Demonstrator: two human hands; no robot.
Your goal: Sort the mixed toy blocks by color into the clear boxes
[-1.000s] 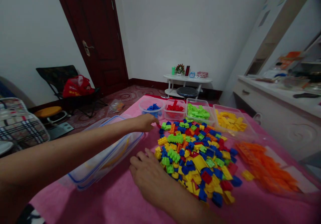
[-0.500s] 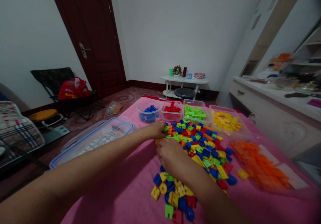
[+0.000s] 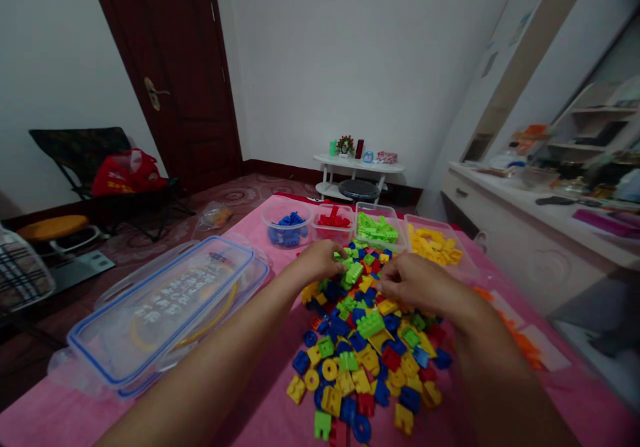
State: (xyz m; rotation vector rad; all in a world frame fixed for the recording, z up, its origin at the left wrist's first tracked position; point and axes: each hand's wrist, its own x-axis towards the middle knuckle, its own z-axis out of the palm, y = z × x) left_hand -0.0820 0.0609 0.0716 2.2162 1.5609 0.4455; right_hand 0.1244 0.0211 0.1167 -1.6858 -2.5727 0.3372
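A pile of plastic building blocks [image 3: 370,360] in red, blue, yellow and green lies spread on the pink cloth [image 3: 240,373]. At the pile's far left side is my left hand [image 3: 323,260], its fingers closed around a green building block [image 3: 341,255]. Another green block [image 3: 354,273] lies just beside its thumb. My right hand [image 3: 417,279] is over the right part of the pile with its fingers curled together. What its fingertips hold, if anything, is too small to make out.
Behind the pile stand clear containers of blue [image 3: 287,230], red [image 3: 334,219], green [image 3: 377,229] and yellow blocks [image 3: 435,245]. Orange blocks [image 3: 520,340] lie at the right, partly behind my right arm. A large clear lidded box [image 3: 165,313] rests at the left.
My right hand has moved right and away from the left hand, across the pile. More blocks show in the pile's middle. The left hand stays near the far left side; the view has shifted.
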